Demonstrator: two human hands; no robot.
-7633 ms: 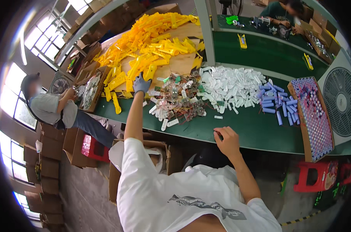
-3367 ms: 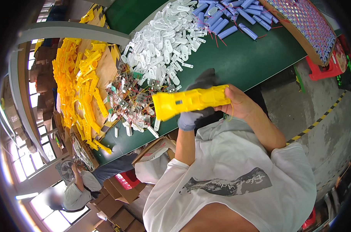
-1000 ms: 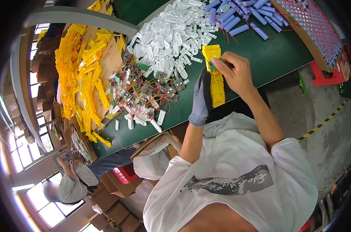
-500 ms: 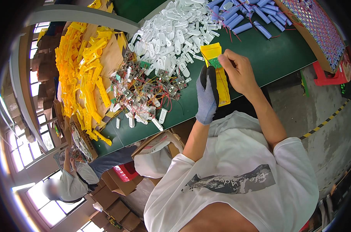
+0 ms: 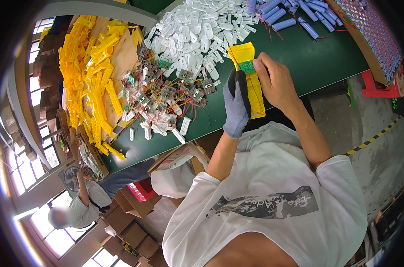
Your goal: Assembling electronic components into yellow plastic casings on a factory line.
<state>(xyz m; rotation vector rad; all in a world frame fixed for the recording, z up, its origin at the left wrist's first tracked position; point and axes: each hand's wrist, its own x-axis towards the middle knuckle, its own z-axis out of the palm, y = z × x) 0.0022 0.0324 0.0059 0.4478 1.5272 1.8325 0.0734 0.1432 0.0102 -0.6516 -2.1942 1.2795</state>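
A long yellow plastic housing (image 5: 256, 99) is held above the table's near edge, with thin wires running along it. My left hand (image 5: 238, 107), in a grey glove with black fingertips, grips the housing from its left side. A green circuit board (image 5: 247, 67) lies across the housing's upper part. My bare right hand (image 5: 277, 82) has curled fingers, and its thumb presses at the right end of the board. Whatever lies between that thumb and the fingers is hidden. Left of my hands spreads a tangle of small wired electronic assemblies (image 5: 166, 95).
On the green table (image 5: 308, 62) are heaps of white plastic covers (image 5: 188, 33), yellow housings (image 5: 90, 75) and blue cylindrical cells (image 5: 284, 24). A carton of cells (image 5: 373, 44) stands at the right, near a red stool (image 5: 377, 84). Another person (image 5: 84, 204) works at far left.
Both hands and the housing stay nearly in place. My right thumb has come down from above onto the board's right end. The view has shifted slightly.
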